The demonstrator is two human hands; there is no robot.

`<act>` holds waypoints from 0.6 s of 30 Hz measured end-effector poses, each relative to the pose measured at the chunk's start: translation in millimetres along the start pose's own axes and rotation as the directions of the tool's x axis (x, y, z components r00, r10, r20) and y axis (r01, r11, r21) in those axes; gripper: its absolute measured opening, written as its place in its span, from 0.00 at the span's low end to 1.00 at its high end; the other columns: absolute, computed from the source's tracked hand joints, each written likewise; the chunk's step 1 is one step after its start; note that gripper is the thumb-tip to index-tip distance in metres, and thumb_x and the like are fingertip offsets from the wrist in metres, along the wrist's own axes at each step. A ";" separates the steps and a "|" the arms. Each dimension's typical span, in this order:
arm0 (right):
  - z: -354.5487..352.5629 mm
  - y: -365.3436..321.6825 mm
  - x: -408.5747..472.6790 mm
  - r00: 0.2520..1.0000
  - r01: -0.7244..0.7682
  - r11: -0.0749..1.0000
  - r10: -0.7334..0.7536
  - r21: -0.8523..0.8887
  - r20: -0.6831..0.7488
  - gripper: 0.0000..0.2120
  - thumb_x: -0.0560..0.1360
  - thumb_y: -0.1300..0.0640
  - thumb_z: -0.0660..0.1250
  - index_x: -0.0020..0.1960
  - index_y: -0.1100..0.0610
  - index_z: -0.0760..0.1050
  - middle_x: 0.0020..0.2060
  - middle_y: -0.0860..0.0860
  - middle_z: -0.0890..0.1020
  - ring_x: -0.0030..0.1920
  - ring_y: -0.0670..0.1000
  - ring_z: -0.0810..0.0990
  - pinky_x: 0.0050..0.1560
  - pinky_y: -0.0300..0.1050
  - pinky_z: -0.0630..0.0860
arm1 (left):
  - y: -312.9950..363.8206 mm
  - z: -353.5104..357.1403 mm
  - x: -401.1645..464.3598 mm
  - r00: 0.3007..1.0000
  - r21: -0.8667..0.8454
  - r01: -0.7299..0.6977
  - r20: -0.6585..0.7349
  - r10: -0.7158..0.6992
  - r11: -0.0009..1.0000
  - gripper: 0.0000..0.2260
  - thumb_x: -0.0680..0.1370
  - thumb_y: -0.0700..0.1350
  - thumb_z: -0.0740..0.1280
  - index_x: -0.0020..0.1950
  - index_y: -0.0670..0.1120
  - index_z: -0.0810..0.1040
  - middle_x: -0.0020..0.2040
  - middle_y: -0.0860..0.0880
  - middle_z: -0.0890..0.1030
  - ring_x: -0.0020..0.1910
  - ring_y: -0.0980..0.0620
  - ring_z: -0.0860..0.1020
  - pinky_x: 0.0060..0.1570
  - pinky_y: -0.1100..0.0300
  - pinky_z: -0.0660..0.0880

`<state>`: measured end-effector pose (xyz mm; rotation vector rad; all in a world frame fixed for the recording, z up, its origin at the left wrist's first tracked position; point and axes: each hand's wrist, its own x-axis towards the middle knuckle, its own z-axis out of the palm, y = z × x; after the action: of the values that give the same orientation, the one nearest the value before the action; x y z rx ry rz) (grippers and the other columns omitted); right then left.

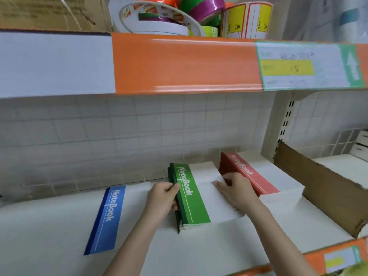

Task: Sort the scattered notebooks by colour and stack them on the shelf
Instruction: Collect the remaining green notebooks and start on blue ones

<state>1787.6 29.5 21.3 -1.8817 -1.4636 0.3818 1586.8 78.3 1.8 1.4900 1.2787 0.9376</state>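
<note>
Three groups of notebooks lie on the white shelf [49, 226]. A single blue notebook [106, 218] lies flat on the left. In the middle sits a stack of green notebooks [189, 196]. My left hand [162, 202] grips the stack's left spine edge, thumb on the top cover. My right hand [237, 190] rests on the top notebook's white cover at its right side, fingers curled over the far edge. Behind and to the right stands a taller stack of red notebooks [251, 174].
An upper shelf with an orange price strip [185, 64] hangs overhead, holding tape rolls [159, 18] and label rolls [247, 18]. A brown cardboard divider [318, 188] bounds the shelf on the right. A tiled back wall [119, 136] closes the rear.
</note>
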 end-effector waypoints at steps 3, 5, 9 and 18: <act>5.5 3.8 9.9 1.000 0.013 1.000 -0.013 0.005 0.019 0.16 0.76 0.52 0.66 0.30 0.48 0.69 0.26 0.44 0.73 0.28 0.41 0.70 0.26 0.31 0.66 | -2.7 3.9 5.4 0.999 0.053 -0.029 -0.040 0.032 0.998 0.15 0.79 0.42 0.63 0.44 0.30 0.78 0.26 0.46 0.72 0.19 0.57 0.70 0.26 0.63 0.70; 9.1 5.7 16.3 0.999 0.011 1.000 -0.011 0.001 0.041 0.10 0.77 0.51 0.65 0.37 0.52 0.75 0.31 0.47 0.78 0.31 0.43 0.74 0.28 0.30 0.66 | -5.1 6.1 9.6 0.992 0.137 -0.062 -0.098 0.076 0.989 0.15 0.79 0.43 0.64 0.41 0.31 0.77 0.23 0.48 0.72 0.20 0.56 0.69 0.28 0.63 0.68; 13.9 8.7 25.2 0.999 0.026 0.999 -0.026 -0.020 0.027 0.09 0.77 0.53 0.65 0.46 0.57 0.79 0.35 0.47 0.80 0.34 0.43 0.76 0.30 0.31 0.67 | -8.4 8.5 15.2 0.974 0.261 -0.118 -0.156 0.162 0.958 0.13 0.78 0.44 0.65 0.39 0.37 0.80 0.31 0.43 0.80 0.29 0.51 0.74 0.32 0.61 0.67; 26.7 21.2 39.1 0.998 0.045 0.996 -0.048 -0.079 -0.032 0.08 0.76 0.52 0.66 0.45 0.56 0.79 0.37 0.53 0.77 0.34 0.49 0.72 0.30 0.35 0.62 | -16.3 12.5 21.9 0.950 0.368 -0.158 -0.198 0.243 0.917 0.08 0.78 0.45 0.66 0.38 0.49 0.73 0.35 0.44 0.81 0.37 0.47 0.77 0.45 0.51 0.75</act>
<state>1798.7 73.0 -4.7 -1.9025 -1.5162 0.2726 1597.7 98.2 -17.7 1.8554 1.5488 1.0935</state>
